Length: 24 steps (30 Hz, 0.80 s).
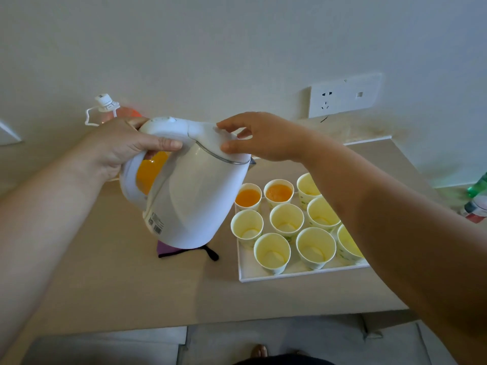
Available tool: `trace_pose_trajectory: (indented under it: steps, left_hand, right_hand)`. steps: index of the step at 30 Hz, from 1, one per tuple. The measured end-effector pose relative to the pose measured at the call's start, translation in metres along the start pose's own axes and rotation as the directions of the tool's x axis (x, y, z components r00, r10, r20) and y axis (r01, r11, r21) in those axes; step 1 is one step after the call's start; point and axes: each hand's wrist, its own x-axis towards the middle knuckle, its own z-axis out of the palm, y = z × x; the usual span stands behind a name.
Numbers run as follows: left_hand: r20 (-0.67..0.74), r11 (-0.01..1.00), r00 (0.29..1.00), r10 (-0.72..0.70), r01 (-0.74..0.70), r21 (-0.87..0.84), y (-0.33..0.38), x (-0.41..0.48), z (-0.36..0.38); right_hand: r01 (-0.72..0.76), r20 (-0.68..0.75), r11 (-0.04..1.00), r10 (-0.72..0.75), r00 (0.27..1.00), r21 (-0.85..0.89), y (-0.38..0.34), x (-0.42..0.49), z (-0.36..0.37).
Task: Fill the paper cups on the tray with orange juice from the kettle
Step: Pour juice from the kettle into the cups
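grip: left hand (116, 146) clenched round the handle of the kettle (195, 196); right hand (266, 138) relaxed, fingertips touching its lid
kettle: lifted off the table (131, 285), spout tipped toward 3 o'clock
tray (263, 276): on the table at kettle's 3 o'clock
cups (272, 246): two at tray's 11 o'clock hold juice (278, 192)

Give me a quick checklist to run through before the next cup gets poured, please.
1. Handle: the left hand grips the kettle by its handle: ok.
2. Top: the right hand rests its fingers on the lid: ok.
3. Juice left: orange shows in the window: ok.
4. Spout over an empty cup: cannot tell; the nearest cup already holds juice.
5. The empty cups stand upright on the tray: ok.
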Motion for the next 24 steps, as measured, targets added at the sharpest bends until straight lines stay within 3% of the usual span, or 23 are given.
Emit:
trace_pose_trajectory:
  steps: [3,10,24]
  left_hand:
    - [0.003,0.999,0.999,-0.039,0.039,-0.036,-0.011,-0.014,-0.001]
    - [0.012,0.99,0.992,-0.129,0.129,0.056,-0.028,-0.043,0.005]
    - [-0.073,0.947,0.978,-0.193,0.205,0.245,-0.042,-0.053,0.022]
  right_hand:
    - [0.005,0.064,1.0,-0.005,0.998,-0.014,-0.003,-0.003,0.013]
    - [-0.004,0.182,1.0,-0.001,0.983,0.026,-0.002,-0.013,0.041]
    - [-0.13,0.241,0.969,0.078,0.967,0.212,0.02,-0.022,0.07]
